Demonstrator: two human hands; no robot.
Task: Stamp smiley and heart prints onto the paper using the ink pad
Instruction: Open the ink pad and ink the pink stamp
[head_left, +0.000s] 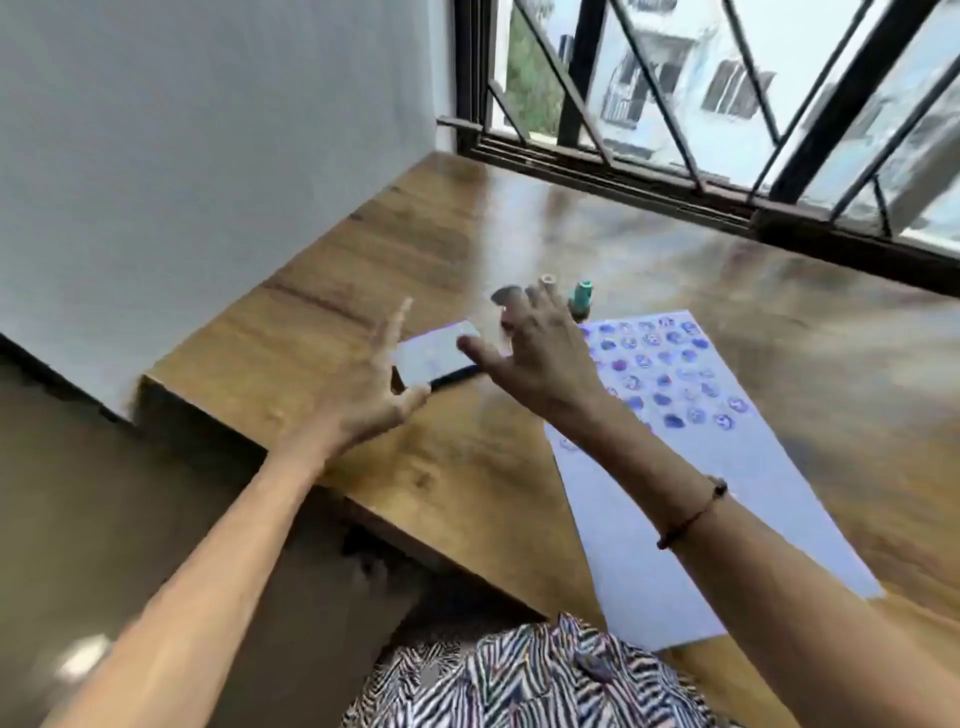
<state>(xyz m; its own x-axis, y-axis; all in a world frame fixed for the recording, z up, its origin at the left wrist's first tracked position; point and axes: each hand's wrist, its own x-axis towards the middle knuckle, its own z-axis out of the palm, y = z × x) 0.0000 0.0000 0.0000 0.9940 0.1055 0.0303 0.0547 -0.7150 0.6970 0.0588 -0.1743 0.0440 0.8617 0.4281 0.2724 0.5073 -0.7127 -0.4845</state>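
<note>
A white sheet of paper (675, 499) lies on the wooden table, its far half covered with several blue and purple stamp prints (670, 374). Left of it sits a flat rectangular ink pad case (434, 356) with a pale lid. Behind my right hand stand a teal stamp (582, 299) and a beige stamp (548, 280), partly hidden; a dark round object (504, 295) lies beside them. My left hand (374, 384) hovers open at the case's left side. My right hand (535, 353) is open above the case's right end, fingers spread. The picture is blurred.
The wooden table (467, 467) has its left edge and front corner close to my left forearm. A white wall (208, 182) rises at the left, and a barred window (727, 104) runs along the table's far side. A thin bracelet (691, 514) is on my right wrist.
</note>
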